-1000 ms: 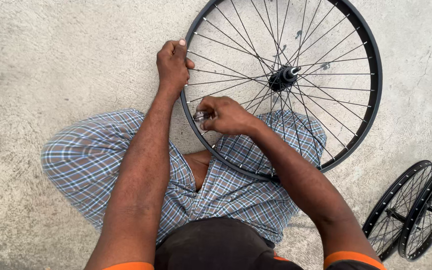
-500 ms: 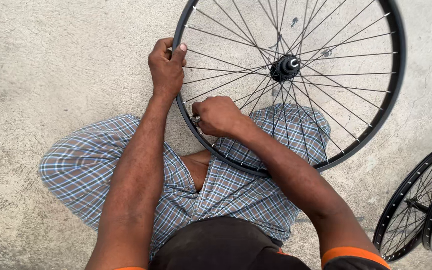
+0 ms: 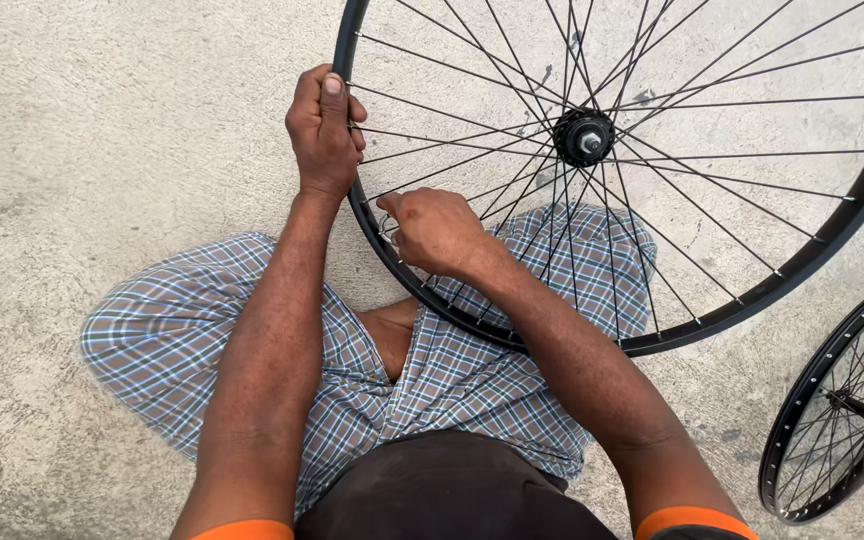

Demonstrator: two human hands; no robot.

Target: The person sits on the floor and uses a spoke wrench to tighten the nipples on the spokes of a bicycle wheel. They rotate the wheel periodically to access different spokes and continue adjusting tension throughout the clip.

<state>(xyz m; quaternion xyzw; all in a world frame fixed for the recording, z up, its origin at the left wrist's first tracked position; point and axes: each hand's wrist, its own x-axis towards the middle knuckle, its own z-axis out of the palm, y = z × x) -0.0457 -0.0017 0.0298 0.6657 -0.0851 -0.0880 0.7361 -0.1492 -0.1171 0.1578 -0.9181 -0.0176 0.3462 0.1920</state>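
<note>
Bare concrete floor (image 3: pixel 102 120) lies open to the left of the left hand (image 3: pixel 322 130), with room to pass there. The black wheel rim (image 3: pixel 752 300) and its crossing spokes (image 3: pixel 712 190) bar the way ahead and to the right; only narrow gaps open between them near the hub (image 3: pixel 583 136). Two more wheels (image 3: pixel 842 400) crowd the lower right corner. The checked cloth over the knees (image 3: pixel 182 340) fills the near ground.

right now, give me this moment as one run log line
left hand: grips wheel rim | right hand: small metal tool at spokes near rim | spare wheels: on floor, right
</note>
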